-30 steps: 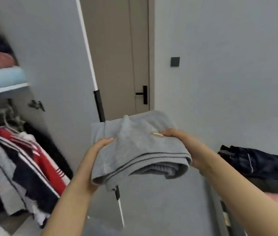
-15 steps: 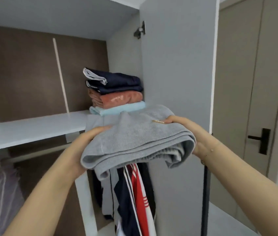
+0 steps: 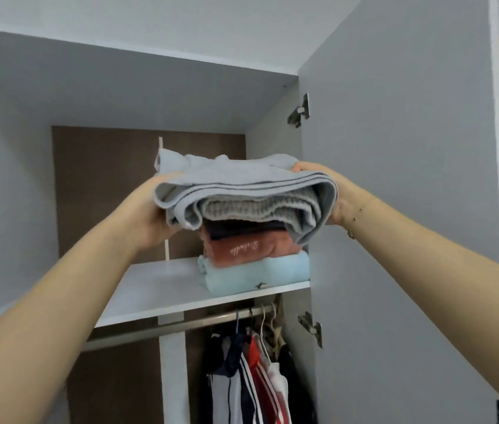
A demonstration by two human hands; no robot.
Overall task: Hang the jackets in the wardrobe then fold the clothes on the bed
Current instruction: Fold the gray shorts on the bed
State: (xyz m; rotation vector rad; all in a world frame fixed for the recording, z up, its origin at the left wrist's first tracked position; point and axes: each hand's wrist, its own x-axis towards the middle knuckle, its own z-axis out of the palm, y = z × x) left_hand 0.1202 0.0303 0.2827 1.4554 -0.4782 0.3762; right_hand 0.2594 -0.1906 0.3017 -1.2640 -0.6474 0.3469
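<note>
Already the striped jackets [image 3: 251,377] hang from the metal rail [image 3: 178,324] in the open grey wardrobe [image 3: 395,209], so that part looks done. Both hands are clamped on a folded grey knitted garment [image 3: 242,191], the left hand [image 3: 158,221] gripping its left edge, the right hand [image 3: 326,194] its right, holding it just above the stack of folded clothes [image 3: 254,258] on the white shelf [image 3: 165,289]. Setting it down remains; the bed is out of view, so any clothes left there can't be judged.

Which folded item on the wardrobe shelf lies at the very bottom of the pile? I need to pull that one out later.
The light blue folded item. It rests directly on the white shelf, under the rust-pink one.
</note>
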